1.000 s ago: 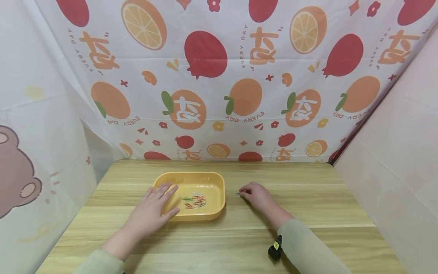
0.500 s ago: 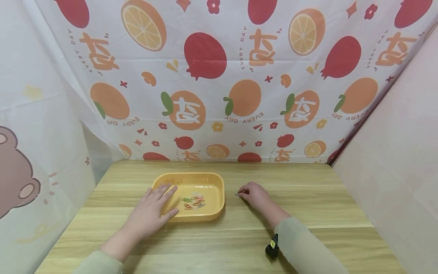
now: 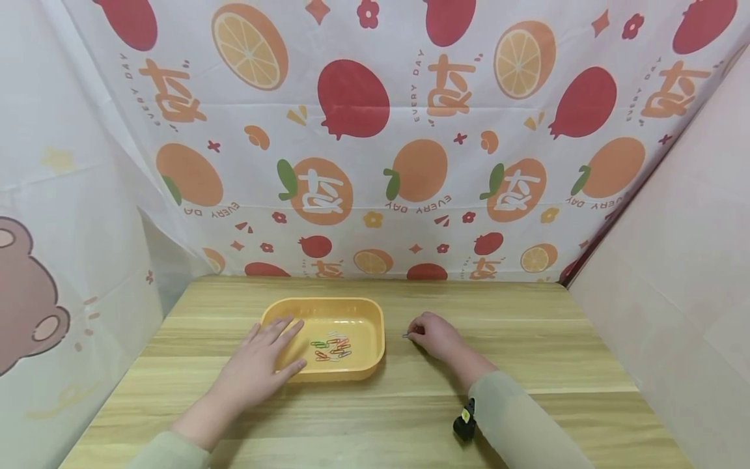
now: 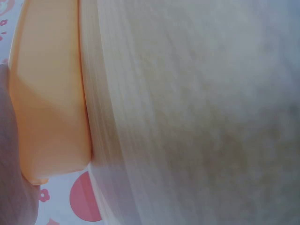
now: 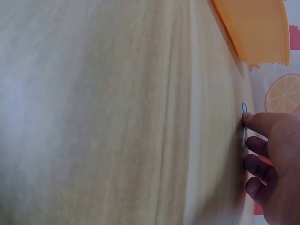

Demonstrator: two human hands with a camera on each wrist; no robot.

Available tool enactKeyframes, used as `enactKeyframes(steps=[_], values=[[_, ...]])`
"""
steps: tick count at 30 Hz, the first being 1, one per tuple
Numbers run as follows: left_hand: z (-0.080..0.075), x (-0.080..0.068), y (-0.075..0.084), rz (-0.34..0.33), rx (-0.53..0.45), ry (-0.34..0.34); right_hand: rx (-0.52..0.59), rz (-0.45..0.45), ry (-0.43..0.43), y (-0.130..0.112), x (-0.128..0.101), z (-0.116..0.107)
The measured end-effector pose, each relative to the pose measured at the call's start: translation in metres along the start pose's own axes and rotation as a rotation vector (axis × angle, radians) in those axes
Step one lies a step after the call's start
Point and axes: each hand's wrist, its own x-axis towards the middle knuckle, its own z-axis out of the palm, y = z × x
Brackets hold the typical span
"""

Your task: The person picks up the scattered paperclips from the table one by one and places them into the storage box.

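Note:
A yellow plastic tray (image 3: 366, 326) stands on the table and holds several paper clips (image 3: 333, 346) in red, green, white and blue. Over its left end my left hand (image 3: 258, 355) is spread, fingers reaching across the rim and thumb along the near side. In the left wrist view, the tray's outer wall (image 4: 49, 93) shows beside part of that hand. To the right of the tray, my right hand (image 3: 436, 335) pinches a small blue paper clip (image 5: 244, 108) down at the table surface. The right wrist view shows the thumb on the clip and the other fingers curled.
The wooden table (image 3: 375, 423) runs back to a fruit-print cloth (image 3: 375, 169). Pale cloth walls stand at left and right. A black device (image 3: 465, 423) is at the right cuff.

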Motion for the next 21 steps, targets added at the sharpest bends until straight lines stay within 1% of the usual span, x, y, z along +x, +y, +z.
enactKeyframes(steps=[5, 14, 18, 21], values=[[-0.0010, 0.0003, 0.0010, 0.002, -0.003, -0.001, 0.005, -0.022, -0.021, 0.0001, 0.0002, -0.0004], [-0.0017, 0.0002, 0.0011, 0.002, -0.004, 0.002, -0.012, -0.033, -0.030, 0.0011, -0.0011, -0.0017], [-0.0014, 0.0003, 0.0006, 0.000, -0.002, 0.004, -0.034, -0.053, -0.028, 0.0029, -0.0017, -0.0016], [-0.0013, 0.0002, 0.0002, -0.001, 0.004, -0.001, -0.029, -0.056, -0.025, 0.0049, -0.0028, -0.0011]])
